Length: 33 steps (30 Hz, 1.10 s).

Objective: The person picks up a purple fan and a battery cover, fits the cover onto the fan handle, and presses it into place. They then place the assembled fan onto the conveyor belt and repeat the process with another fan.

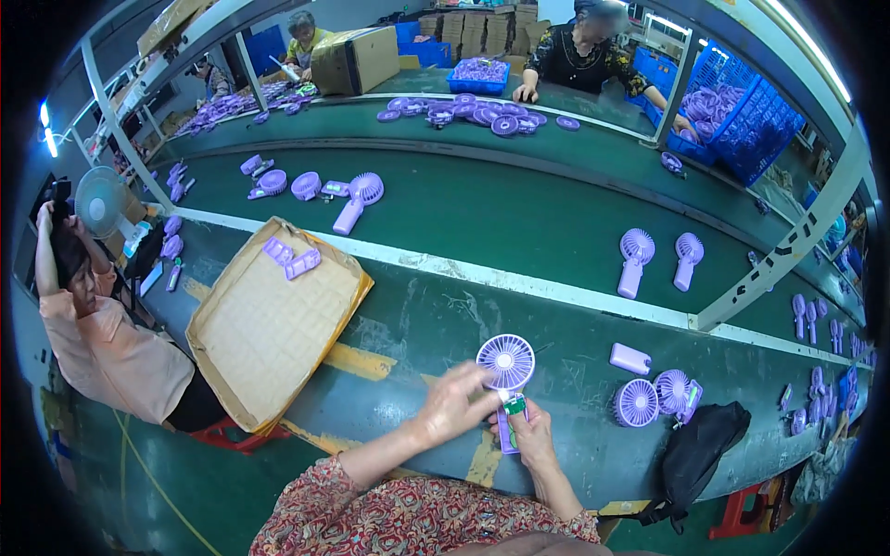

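A purple handheld fan (506, 362) is in front of me at the near edge of the bench, its round grille facing up. Its handle is uncovered, and a small green circuit board (514, 405) shows near the neck. Fingers of my right hand (533, 435) are closed around the handle. My left hand (451, 405) is bent at the fan's neck, thumb and fingertips closed against its left side; what the fingertips pinch is partly hidden. Right of the fan lie a purple handle cover (630, 359) and two fan heads, one a plain grille (637, 402), the other (675, 393) with a board showing.
A shallow cardboard tray (269, 324) holding two purple covers lies at left. A black bag (702, 454) rests at the right edge. Beyond a pale rail, fans (637, 262) lie on the green conveyor (482, 213). Co-workers sit at left and across the line.
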Motion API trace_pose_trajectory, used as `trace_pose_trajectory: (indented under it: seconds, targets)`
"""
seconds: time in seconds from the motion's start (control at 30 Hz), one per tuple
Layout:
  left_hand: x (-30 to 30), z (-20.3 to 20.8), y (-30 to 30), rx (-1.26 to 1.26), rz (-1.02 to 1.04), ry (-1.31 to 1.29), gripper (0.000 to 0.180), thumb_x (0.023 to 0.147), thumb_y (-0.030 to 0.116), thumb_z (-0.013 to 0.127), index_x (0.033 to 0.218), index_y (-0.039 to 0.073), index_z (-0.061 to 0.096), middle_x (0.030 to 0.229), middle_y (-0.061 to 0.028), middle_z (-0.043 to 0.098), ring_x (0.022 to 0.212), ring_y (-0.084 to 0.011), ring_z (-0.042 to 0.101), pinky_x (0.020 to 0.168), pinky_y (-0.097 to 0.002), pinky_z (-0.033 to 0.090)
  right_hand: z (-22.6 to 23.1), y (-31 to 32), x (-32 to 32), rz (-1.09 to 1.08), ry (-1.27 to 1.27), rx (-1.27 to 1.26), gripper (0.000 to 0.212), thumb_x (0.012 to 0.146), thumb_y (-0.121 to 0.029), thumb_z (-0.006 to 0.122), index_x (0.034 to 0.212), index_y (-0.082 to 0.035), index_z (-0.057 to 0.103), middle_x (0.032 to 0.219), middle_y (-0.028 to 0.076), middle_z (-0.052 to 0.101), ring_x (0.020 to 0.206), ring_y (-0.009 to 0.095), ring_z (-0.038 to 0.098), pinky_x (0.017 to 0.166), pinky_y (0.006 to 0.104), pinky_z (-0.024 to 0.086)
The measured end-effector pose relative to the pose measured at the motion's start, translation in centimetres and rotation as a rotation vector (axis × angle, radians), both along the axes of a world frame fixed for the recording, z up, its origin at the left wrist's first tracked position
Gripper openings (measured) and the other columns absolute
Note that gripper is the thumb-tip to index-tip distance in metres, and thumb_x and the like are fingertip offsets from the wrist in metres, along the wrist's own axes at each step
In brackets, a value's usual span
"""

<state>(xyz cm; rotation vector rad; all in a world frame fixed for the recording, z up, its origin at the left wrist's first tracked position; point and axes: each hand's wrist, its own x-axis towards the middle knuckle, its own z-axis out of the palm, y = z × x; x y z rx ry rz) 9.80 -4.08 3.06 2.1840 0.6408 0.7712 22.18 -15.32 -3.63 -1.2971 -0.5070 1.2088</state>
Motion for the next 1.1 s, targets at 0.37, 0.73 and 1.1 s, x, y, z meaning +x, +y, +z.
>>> trace_pose_trajectory:
  seconds: [0.37, 0.73, 1.1]
  targets:
    - [0.8, -1.8, -0.6, -0.447, -0.057, 0.209, 0.021, 0.083, 0.015, 0.063, 0.092, -0.004, 0.060, 0.071, -0.0098, 0.065, 0.063, -0.0108, 0.062, 0.059, -0.0265, 0.050, -1.7, 0.8, 0.1, -0.046, -0.095, -0.007, 0.022, 0.095, -0.017, 0.046, 0.100, 0.001, 0.057, 0.080, 0.007, 0.063, 0.065, 0.012, 0.062, 0.058, 0.0253, 0.054]
    - [0.0, -3.2, -0.1, -0.426, 0.039, 0.283, 0.018, 0.077, 0.016, 0.061, 0.082, -0.002, 0.062, 0.071, -0.0134, 0.066, 0.065, -0.0202, 0.065, 0.063, -0.0338, 0.051, -2.2, 1.0, 0.1, -0.060, 0.104, -0.064, 0.023, 0.094, -0.019, 0.049, 0.102, 0.001, 0.056, 0.077, 0.008, 0.062, 0.059, 0.016, 0.062, 0.054, 0.0276, 0.054]
    - [-0.6, -3.6, 1.0, -0.801, -0.193, 0.082, 0.009, 0.083, 0.004, 0.053, 0.078, -0.003, 0.055, 0.066, -0.0104, 0.063, 0.063, -0.0176, 0.066, 0.054, -0.0272, 0.051, -2.3, 0.8, 0.3, -0.034, 0.079, -0.034, 0.022, 0.094, -0.023, 0.050, 0.097, -0.001, 0.056, 0.072, 0.007, 0.062, 0.054, 0.013, 0.058, 0.048, 0.0243, 0.048]
